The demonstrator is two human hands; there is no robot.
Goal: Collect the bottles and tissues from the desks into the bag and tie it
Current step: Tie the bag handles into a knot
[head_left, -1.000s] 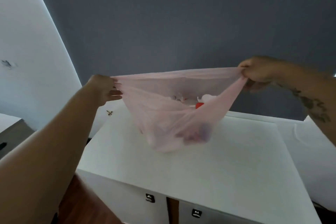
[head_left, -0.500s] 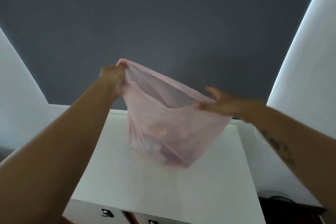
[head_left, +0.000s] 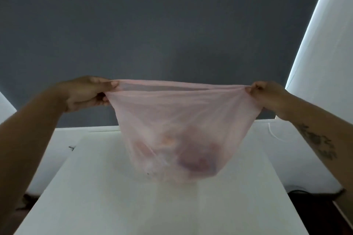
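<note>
A thin, see-through pink plastic bag [head_left: 179,120] hangs stretched wide between my hands above a white desk [head_left: 133,206]. My left hand [head_left: 87,92] pinches the left end of its rim. My right hand [head_left: 265,94] pinches the right end. The rim is pulled taut into a nearly straight line. Blurred shapes show through the plastic at the bottom of the bag: a purplish mass and something orange-pink. I cannot tell bottles from tissues inside. The bag's bottom hangs just at the desk top.
A dark grey wall [head_left: 172,34] rises behind the desk. A white wall panel [head_left: 324,53] stands at the right. A white cable [head_left: 275,135] lies on the adjoining white surface at the right. Dark floor [head_left: 315,212] shows beyond the desk's right edge.
Half a second ago my right hand was open near the bag's rim and the bag hung bunched from my left hand. Now both hands grip the rim and have pulled it wide.
</note>
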